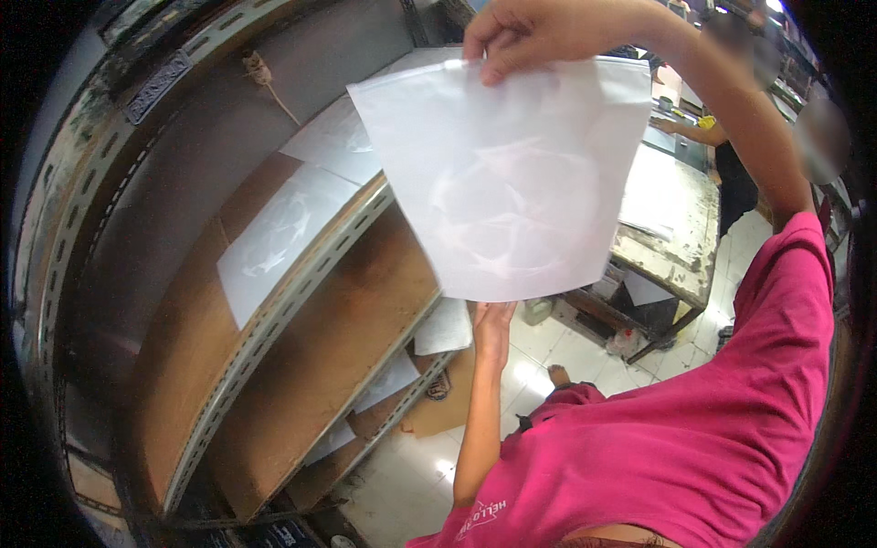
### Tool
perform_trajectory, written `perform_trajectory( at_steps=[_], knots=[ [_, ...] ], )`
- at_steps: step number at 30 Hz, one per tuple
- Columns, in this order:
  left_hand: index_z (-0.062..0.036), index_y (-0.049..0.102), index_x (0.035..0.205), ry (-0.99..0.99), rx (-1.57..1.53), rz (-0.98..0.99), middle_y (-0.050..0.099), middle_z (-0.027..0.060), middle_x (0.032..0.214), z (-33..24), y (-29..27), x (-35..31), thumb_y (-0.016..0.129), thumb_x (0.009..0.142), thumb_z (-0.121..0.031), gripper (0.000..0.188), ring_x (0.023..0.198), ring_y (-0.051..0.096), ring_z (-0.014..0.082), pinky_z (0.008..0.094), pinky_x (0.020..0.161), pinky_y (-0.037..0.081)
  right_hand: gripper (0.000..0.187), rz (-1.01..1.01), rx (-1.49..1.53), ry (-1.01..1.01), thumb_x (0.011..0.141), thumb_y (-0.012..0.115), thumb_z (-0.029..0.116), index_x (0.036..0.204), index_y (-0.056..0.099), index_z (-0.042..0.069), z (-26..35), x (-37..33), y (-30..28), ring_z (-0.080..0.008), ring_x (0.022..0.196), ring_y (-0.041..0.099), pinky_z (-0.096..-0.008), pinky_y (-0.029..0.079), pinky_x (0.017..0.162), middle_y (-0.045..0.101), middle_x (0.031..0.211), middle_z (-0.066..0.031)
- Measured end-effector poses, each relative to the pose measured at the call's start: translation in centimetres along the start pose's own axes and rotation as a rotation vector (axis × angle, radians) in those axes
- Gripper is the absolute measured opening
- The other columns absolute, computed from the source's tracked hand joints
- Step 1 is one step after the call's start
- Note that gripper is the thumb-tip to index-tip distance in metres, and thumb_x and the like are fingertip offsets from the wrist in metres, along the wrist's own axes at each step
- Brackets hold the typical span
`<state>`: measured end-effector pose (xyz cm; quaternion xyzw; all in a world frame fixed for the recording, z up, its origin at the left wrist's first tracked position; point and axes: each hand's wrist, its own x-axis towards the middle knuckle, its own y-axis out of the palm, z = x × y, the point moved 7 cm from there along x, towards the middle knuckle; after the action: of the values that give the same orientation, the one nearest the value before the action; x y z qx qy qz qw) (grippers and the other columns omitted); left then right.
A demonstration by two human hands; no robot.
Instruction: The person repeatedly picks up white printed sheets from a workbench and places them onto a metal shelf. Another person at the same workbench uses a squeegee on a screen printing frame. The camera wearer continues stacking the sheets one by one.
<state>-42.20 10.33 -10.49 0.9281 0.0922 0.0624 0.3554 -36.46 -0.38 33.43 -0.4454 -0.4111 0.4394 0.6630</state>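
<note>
A white, translucent zip bag point(512, 201) with a pale curved print hangs upright before me. My right hand point(534, 41) reaches over from the upper right and pinches its top edge near the zip. Below the bag, my left hand point(494, 320) is raised to the lower edge. The bag hides the fingers of that hand, so their grip does not show. To the left, a flat white sheet or bag point(283, 233) with a similar print lies on the top brown shelf board point(183, 365). Another white piece point(333, 137) lies farther back on that board.
Metal shelf rails point(274, 338) run along the left, with lower boards holding a white stack point(444, 329) and more sheets. A worn worktable point(671, 265) with white sheets stands at right. Beyond it, another person's arm point(699, 132) reaches over a surface. The floor is tiled point(539, 333).
</note>
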Motion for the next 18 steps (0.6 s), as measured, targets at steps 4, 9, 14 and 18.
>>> perform_trajectory(
  at_steps=[4,9,14,18],
  knots=[
    [-0.0013,0.034,0.14,0.202,-0.171,-0.046,0.042,0.0134,0.141,-5.2,0.3,-2.5,0.038,0.099,-0.013,0.043,0.13,0.042,0.0258,0.0442,0.109,0.035,0.034,-0.227,-0.088,0.095,0.093,0.062,0.029,0.109,0.065,-0.001,1.9,1.6,-1.5,-0.0129,0.086,0.062,-0.028,0.049,0.078,0.07,0.096,-0.0074],
    [-0.0023,0.032,0.142,0.495,-0.165,-0.138,0.042,0.0146,0.141,-12.2,2.3,-6.9,0.033,0.101,-0.021,0.045,0.127,0.045,0.0253,0.0417,0.103,0.04,0.036,-0.421,-0.003,0.071,0.094,0.061,0.032,0.111,0.067,0.002,1.0,2.4,-3.0,-0.0129,0.088,0.062,-0.0272,0.049,0.081,0.069,0.097,-0.0044],
    [-0.0022,0.029,0.143,0.631,-0.149,-0.145,0.042,0.015,0.138,-15.7,1.9,-9.1,0.036,0.103,-0.027,0.047,0.122,0.047,0.0257,0.0464,0.099,0.043,0.035,-0.429,0.139,-0.027,0.094,0.06,0.032,0.111,0.067,0.002,-0.9,5.0,-2.6,-0.0111,0.089,0.06,-0.027,0.048,0.081,0.068,0.096,-0.0032],
    [-0.0041,0.03,0.142,0.7,0.0,-0.27,0.042,0.0139,0.138,-18.0,1.3,-11.3,0.041,0.102,-0.025,0.046,0.12,0.048,0.0257,0.0454,0.096,0.046,0.034,-0.468,0.165,0.035,0.095,0.059,0.032,0.112,0.067,0.004,0.6,6.2,-2.1,-0.0108,0.09,0.06,-0.0274,0.048,0.083,0.068,0.097,-0.0026]
  ],
)
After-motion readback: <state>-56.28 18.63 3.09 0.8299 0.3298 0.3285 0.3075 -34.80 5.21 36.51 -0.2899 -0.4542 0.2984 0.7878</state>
